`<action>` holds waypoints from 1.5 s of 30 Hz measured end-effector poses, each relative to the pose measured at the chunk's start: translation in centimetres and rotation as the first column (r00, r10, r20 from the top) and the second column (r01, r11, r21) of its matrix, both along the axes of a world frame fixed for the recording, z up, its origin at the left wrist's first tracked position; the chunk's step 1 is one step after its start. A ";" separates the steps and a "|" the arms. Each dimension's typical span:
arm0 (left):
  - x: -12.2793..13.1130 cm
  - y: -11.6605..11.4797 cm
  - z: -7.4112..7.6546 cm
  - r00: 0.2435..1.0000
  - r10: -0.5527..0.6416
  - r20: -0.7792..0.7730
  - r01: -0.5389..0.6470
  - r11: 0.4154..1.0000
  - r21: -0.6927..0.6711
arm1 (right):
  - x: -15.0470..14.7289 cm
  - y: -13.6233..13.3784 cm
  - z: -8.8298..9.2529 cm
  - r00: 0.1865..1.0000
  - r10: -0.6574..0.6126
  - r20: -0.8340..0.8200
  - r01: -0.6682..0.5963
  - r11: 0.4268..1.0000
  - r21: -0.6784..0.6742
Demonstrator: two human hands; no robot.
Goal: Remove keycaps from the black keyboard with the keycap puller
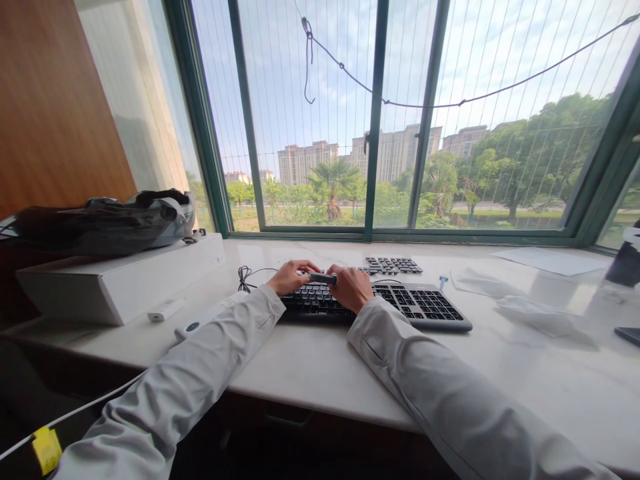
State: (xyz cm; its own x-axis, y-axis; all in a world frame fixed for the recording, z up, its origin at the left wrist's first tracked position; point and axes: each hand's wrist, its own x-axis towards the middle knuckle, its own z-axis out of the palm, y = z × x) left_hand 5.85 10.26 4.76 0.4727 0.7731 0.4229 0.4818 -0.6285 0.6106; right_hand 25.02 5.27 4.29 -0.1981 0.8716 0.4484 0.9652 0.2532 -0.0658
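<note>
I view left hand (293,277) and right hand (353,287), both narrowed on one dark bar (323,278) at twelve o'clock, hiding part of the keyboard (431,307) beneath. From there: loose keycaps (393,265), two o'clock; clear plastic (537,313), three; white box (113,287), nine.

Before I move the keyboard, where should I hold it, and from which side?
Probably by the right end of the keyboard, from the right: it lies flat on the table, and that end is uncovered, while the left hand and right hand hold a small dark bar over its left part.
</note>
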 end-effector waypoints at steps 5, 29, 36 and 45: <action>-0.1 0.5 -0.4 1.000 0.009 -0.012 -0.009 1.000 0.000 | 0.0 0.0 0.0 1.000 0.011 0.004 -0.012 1.000 0.026; -0.2 0.6 -0.4 0.979 0.204 0.000 -0.201 0.966 0.160 | 1.4 1.0 0.3 0.957 -0.194 -0.214 0.208 0.977 0.044; 0.3 0.0 -1.2 0.942 0.136 -0.306 -0.043 0.956 0.291 | 0.8 0.9 -0.1 0.971 -0.170 -0.165 0.172 0.985 -0.001; 0.8 0.6 -1.6 0.970 0.175 -0.166 -0.133 0.962 0.240 | 0.6 0.6 -0.2 0.994 -0.072 -0.086 0.072 0.997 -0.004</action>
State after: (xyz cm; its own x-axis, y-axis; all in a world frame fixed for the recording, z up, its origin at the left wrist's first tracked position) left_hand 6.64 10.86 3.19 0.4415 0.7375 0.5110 0.6743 -0.6484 0.3533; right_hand 25.60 5.88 4.05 -0.0960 0.8827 0.4600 0.9716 0.1835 -0.1494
